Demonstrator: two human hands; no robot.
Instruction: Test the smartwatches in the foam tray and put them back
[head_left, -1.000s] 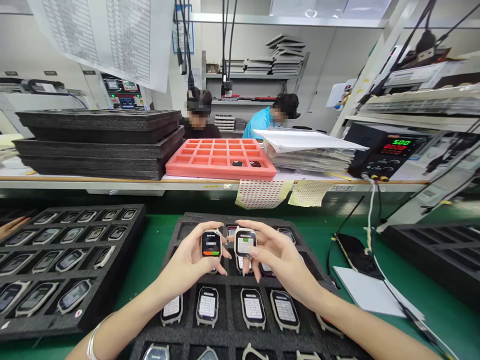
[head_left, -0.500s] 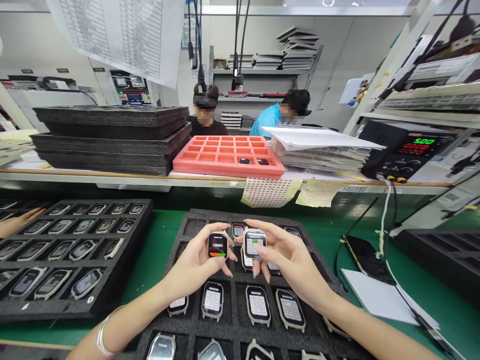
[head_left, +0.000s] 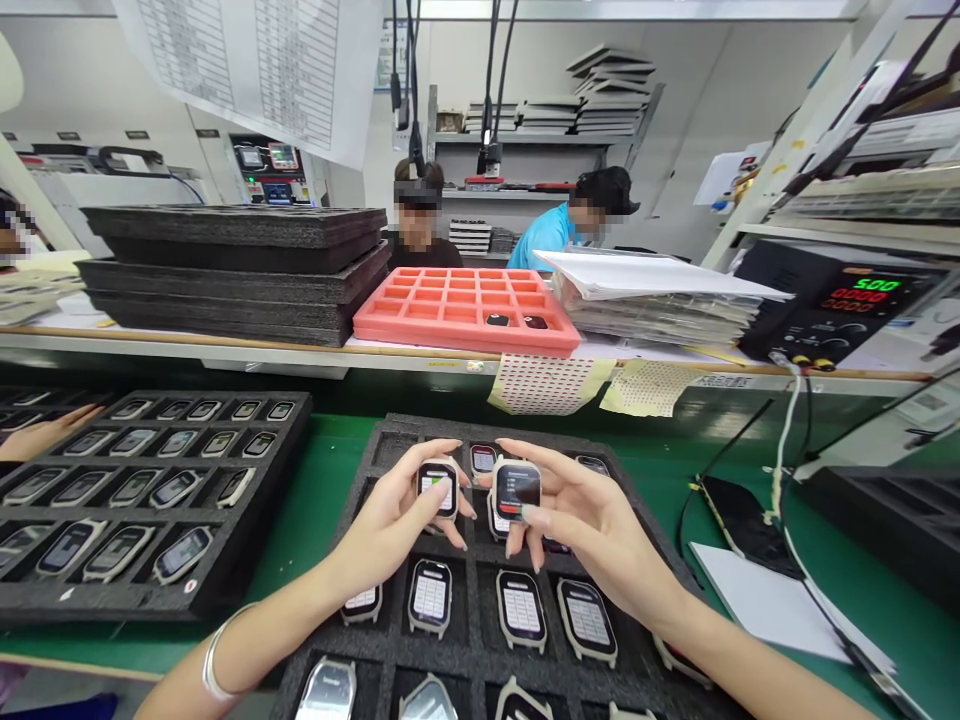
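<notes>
My left hand is closed around a smartwatch body without a strap, its thumb lying on the lit screen, which shows a white grid with a green patch. In my right hand is a second smartwatch body; its dark screen has small text and a red-and-green bar at the bottom, where the thumb rests. Both watches are held up side by side over a black foam tray. Several more watches sit in the tray's compartments, many with white grids on their screens. My hands hide some compartments.
Another foam tray of watches lies left, with another person's hand beyond it. On the shelf stand stacked black trays, a red tray and a power supply. A phone and cables lie right. Two people sit opposite.
Both watch screens have changed: the left from a dark menu to a white grid, the right from a grid to dark text. My left thumb has moved up onto its screen; the right thumb sits lower.
</notes>
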